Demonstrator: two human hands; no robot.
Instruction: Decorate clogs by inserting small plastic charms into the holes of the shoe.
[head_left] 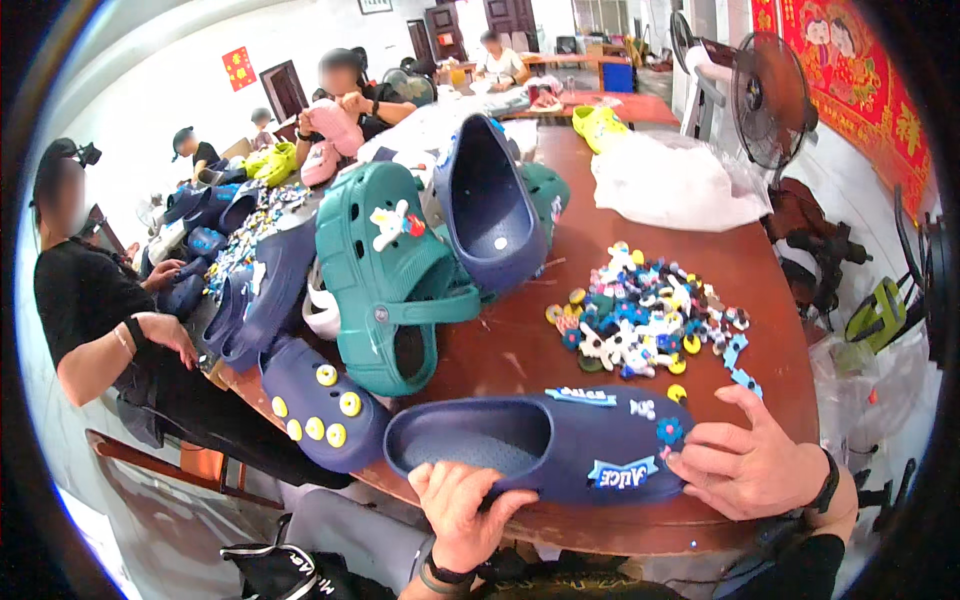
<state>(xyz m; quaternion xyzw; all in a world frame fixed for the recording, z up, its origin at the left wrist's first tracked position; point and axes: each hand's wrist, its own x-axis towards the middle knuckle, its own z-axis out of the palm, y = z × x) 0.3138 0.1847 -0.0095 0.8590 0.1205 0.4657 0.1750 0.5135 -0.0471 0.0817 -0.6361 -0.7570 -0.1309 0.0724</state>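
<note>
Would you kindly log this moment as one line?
left hand: holds navy clog; right hand: at toe, beside blue flower charm; beyond: loose charm pile

Many charms point(634, 350) are too small for us to tell. We see the poster point(862, 75) cut off above.

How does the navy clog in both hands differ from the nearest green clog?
The green clog shows a strap; the navy clog, none. The navy clog points right; the green clog, away. The left hand and right hand touch the navy clog, not the green clog. Both carry charms.
</note>
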